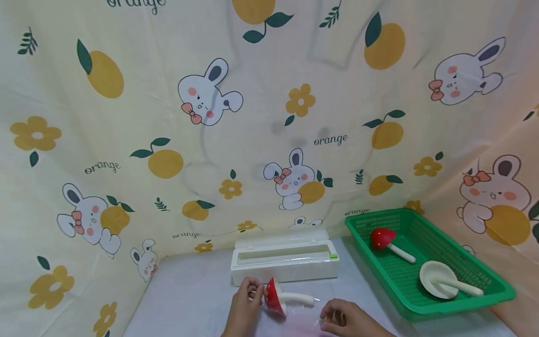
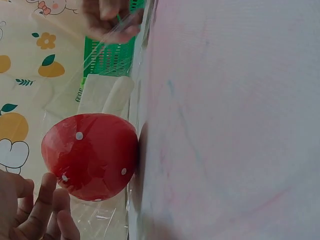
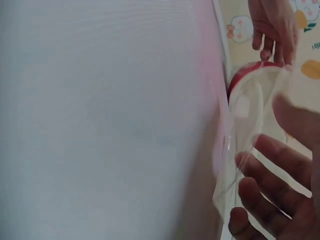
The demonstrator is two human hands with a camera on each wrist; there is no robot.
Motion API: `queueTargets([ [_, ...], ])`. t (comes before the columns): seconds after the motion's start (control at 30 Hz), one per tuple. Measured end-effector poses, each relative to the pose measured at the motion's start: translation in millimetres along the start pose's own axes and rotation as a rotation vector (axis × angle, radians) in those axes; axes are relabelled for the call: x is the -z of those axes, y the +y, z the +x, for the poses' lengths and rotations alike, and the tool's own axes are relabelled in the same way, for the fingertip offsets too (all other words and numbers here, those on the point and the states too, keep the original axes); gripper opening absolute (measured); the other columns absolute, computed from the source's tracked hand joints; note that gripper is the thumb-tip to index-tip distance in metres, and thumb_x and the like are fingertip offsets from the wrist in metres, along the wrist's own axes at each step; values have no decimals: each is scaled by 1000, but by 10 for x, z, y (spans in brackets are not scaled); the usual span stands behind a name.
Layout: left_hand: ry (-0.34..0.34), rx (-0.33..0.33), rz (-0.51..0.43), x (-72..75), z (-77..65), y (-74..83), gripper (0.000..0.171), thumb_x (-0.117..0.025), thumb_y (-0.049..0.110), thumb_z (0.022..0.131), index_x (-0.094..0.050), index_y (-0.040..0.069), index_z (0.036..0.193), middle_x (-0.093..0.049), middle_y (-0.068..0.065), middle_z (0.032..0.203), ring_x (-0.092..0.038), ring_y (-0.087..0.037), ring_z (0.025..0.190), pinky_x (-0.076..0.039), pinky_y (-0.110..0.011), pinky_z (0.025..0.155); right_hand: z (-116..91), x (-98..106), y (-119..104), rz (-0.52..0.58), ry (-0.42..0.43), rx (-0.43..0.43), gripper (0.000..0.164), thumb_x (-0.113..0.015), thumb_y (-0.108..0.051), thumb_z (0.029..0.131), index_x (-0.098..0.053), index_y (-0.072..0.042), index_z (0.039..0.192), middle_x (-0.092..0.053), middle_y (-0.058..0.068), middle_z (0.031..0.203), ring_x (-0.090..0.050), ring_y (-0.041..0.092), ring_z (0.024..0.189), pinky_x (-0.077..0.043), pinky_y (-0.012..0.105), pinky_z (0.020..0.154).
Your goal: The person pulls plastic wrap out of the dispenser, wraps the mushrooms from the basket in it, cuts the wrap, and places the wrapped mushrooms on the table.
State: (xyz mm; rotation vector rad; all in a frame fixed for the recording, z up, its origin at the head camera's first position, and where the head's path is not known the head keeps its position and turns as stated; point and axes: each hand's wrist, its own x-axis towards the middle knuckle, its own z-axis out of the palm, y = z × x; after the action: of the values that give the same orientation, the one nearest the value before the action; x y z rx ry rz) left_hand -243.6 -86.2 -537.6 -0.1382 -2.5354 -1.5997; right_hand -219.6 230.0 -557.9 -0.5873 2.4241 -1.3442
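A creased cream cloth [image 1: 252, 140] hangs like a wall and turns a corner on the right, where it looks peachier to me. I can see rabbits [image 1: 198, 91] printed on it, some hugging oranges [image 1: 311, 192], among yellow flowers [image 1: 292, 106], dark green sprigs [image 1: 160, 204] and curly lettering [image 1: 331, 140]. The white table [image 1: 181, 295] reaches right up to it, its top faintly streaked pink and blue. Soft light leaves blurred shadows there.

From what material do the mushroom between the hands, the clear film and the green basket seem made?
Mushroom: perhaps plastic or ceramic; its red cap looks smooth and glossy, though film may add shine.
Clear film: likely thin, glossy plastic wrap, see-through with creases and glints.
Green basket: probably moulded plastic, slightly shiny, evenly coloured, with regular perforations.
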Motion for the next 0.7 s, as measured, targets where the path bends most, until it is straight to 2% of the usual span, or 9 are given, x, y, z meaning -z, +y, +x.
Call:
queueTargets([
  [0.13,0,-29,-10,-12,-2,-10,18,-68,14,96,-53,12,106,-68,5,90,-61,-9,77,-48,-21,64,-70,23,41,0,-61,-44,23,-77,-34,88,-68,-20,105,-62,0,88,-54,15,75,-46,24,61],
  [0.23,-28,-72,-11,-27,0,-30,25,-72,14,93,-55,13,111,-66,4,98,-59,-6,80,-45,-20,66,-100,48,72,0,-76,-51,25,-79,-32,86,-68,-19,104,-63,0,90,-55,15,77,-48,24,64],
  [0.37,-75,-150,20,-48,4,-45,31,-74,10,90,-59,15,117,-61,2,107,-58,-9,85,-46,-21,68,-138,67,108,-1,-56,-46,17,-75,-28,91,-67,-17,101,-63,0,87,-55,15,75,-48,25,63],
  [0.57,-81,-241,151,-58,-20,-71,39,-76,12,89,-60,20,124,-55,3,117,-58,-14,94,-51,-26,74,-167,126,51,-44,10,-78,16,-71,-32,94,-66,-17,100,-61,0,85,-56,15,72,-47,24,60],
  [0.7,-109,-235,314,-49,-3,-65,49,-80,26,87,-57,29,130,-53,9,124,-56,-11,104,-54,-27,82,-136,187,-15,-159,99,14,13,-69,-34,95,-67,-22,97,-59,-6,85,-53,7,73,-45,22,60],
])
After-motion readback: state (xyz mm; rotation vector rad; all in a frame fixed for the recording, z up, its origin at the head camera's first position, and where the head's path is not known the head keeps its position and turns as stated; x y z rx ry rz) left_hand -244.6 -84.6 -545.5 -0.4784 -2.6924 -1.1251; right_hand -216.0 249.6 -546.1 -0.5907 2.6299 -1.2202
